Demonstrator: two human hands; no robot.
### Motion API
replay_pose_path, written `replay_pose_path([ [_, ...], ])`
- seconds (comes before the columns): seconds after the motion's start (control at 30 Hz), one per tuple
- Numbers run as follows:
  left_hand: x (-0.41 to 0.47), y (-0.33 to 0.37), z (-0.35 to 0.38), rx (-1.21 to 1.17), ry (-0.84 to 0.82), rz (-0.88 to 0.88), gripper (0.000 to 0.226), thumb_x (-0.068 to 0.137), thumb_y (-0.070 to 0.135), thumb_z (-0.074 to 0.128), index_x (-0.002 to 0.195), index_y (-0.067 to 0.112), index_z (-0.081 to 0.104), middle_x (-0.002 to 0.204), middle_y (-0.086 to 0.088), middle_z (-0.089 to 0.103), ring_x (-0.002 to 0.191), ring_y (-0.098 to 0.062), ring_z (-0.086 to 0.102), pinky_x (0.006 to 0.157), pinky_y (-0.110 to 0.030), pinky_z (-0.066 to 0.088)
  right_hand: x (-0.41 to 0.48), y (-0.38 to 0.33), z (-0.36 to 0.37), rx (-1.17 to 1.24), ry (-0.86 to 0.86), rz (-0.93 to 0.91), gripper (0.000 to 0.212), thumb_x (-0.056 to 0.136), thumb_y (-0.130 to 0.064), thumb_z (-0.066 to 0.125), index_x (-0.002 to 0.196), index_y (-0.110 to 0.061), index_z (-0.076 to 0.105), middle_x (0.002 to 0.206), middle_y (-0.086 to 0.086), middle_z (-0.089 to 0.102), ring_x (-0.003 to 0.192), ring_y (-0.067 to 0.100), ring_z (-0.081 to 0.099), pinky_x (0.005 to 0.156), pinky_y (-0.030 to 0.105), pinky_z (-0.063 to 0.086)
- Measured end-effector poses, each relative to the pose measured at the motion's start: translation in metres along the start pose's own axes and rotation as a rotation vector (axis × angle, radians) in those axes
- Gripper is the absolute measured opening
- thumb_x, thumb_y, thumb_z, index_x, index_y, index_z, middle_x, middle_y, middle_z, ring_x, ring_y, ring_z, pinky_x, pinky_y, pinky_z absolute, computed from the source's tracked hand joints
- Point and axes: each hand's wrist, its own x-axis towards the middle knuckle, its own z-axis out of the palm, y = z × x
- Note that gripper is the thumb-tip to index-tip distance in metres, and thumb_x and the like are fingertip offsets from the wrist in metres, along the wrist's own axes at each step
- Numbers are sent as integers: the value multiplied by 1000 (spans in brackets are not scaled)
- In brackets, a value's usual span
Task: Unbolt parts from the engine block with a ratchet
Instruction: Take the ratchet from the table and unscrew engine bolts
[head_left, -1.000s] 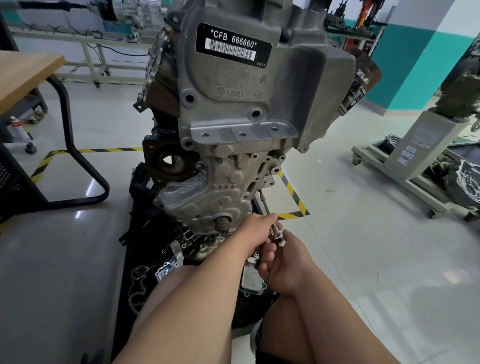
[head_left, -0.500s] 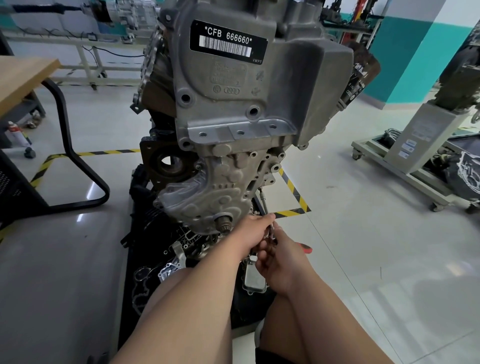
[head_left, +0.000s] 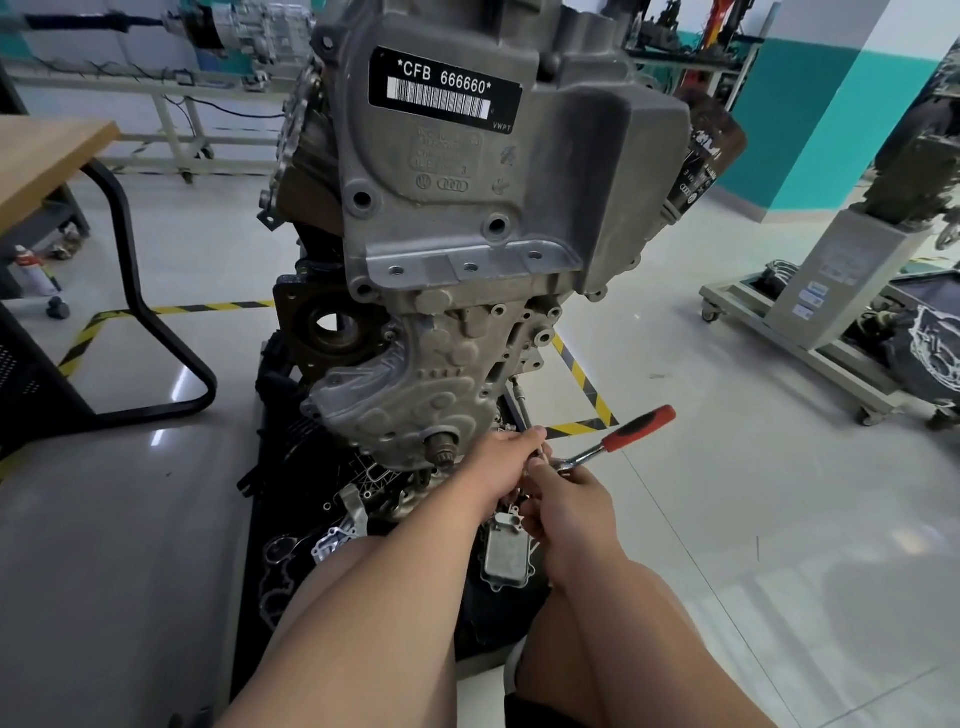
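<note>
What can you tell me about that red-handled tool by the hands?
The ratchet has a red and black grip, a shiny metal shank and a small head. It points up and right, grip free above the floor. The right hand holds its head; the left hand pinches the thin extension bar running from it up to the engine block.

I see a pale glossy floor (head_left: 779, 519) with a black mat (head_left: 270, 499) on it; the engine block (head_left: 467, 208) stands on the mat among loose gaskets (head_left: 280, 566) and a metal housing (head_left: 506, 558). Yellow-black tape (head_left: 582, 384) runs alongside.
</note>
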Motion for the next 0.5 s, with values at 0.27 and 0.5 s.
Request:
replay_pose_path([
  [0.27,2,-2,-1,-14,13,-20,32,93,39,59,71,17,63,50,3,50,33,-11,39,38,-14,27,3,-4,3,-95,-37,157,39,101,-35,50,81,-5,65,57,6,60,41,16,50,48,27,44],
  [0.5,-1,-2,1,-1,-83,-80,30,97,37,49,78,17,60,44,5,54,32,-10,46,36,-11,33,7,-18,-8,249,-223,455,47,101,-44,34,66,-18,50,45,-6,39,35,10,38,47,22,34],
])
